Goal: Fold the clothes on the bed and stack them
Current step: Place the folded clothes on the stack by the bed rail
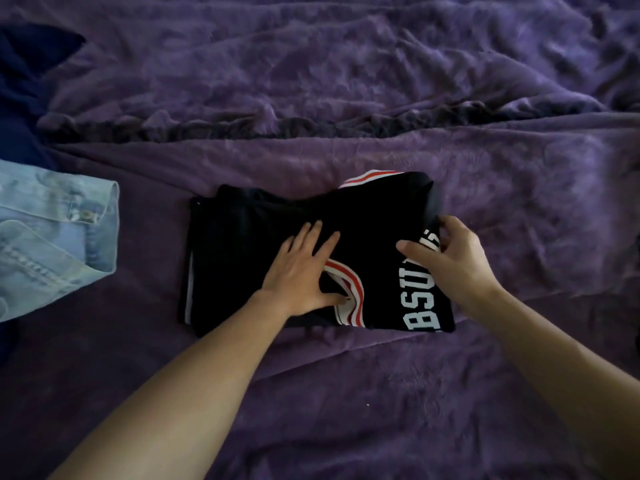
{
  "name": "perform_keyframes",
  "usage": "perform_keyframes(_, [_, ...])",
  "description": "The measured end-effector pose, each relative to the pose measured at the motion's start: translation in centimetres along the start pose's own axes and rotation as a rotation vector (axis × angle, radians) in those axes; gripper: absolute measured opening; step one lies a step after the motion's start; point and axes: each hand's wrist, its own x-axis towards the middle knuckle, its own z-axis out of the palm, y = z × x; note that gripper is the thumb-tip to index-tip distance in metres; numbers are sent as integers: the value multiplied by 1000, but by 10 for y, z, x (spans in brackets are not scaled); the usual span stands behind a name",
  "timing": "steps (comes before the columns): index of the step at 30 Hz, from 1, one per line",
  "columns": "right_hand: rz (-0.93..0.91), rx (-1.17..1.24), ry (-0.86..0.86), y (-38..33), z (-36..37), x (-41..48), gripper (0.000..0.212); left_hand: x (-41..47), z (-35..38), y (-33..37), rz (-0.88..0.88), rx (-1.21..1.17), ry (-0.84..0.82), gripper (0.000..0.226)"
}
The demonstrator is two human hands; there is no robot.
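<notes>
A black jersey lies folded into a rough rectangle in the middle of the purple bed, with red and white striped trim showing at its far edge and again near the front, and white block letters running along its right side. The left hand lies flat on top of it, fingers straight and spread, pressing the cloth down near the striped trim. The right hand grips the jersey's right edge, thumb on the lettering and fingers curled over the fold. Well off to the left lies a pale denim jacket, its cuff button showing, and beyond it a dark navy cloth. A rumpled purple blanket covers the far half of the bed.
</notes>
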Motion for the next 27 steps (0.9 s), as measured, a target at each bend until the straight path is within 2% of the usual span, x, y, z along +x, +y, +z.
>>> perform_keyframes(3, [-89, -178, 41, -51, 36, -27, 59, -52, -11, -27, -131, -188, 256, 80])
perform_keyframes(6, [-172, -342, 7, -90, 93, -50, 59, -107, -16, -70, -282, -288, 438, 46])
perform_keyframes(11, [-248, -542, -171, -113, 220, -61, 53, -170, -11, -148, -437, -314, 517, 40])
perform_keyframes(15, [-204, -545, -384, -93, 287, -52, 58, -186, 0, -180, -505, -372, 566, 36])
perform_keyframes(17, [-242, -420, -360, -84, 285, -52, 49, -180, 0, -183, -479, -385, 601, 38])
perform_keyframes(19, [-415, -378, -170, -72, 262, -57, 38, -167, -6, -174, -400, -327, 664, 39])
perform_keyframes(21, [-616, -576, 72, -57, 230, -59, 43, -146, -17, -153, -262, -251, 673, 38])
perform_keyframes(22, [-655, -699, 126, -51, 215, -57, 49, -134, -21, -142, -165, -206, 634, 39])
perform_keyframes(24, [-633, -861, 112, -45, 201, -42, 58, -106, -23, -125, -4, -79, 508, 43])
perform_keyframes(27, [-621, -979, 13, -46, 206, 1, 54, -63, -21, -138, -32, 75, 318, 57])
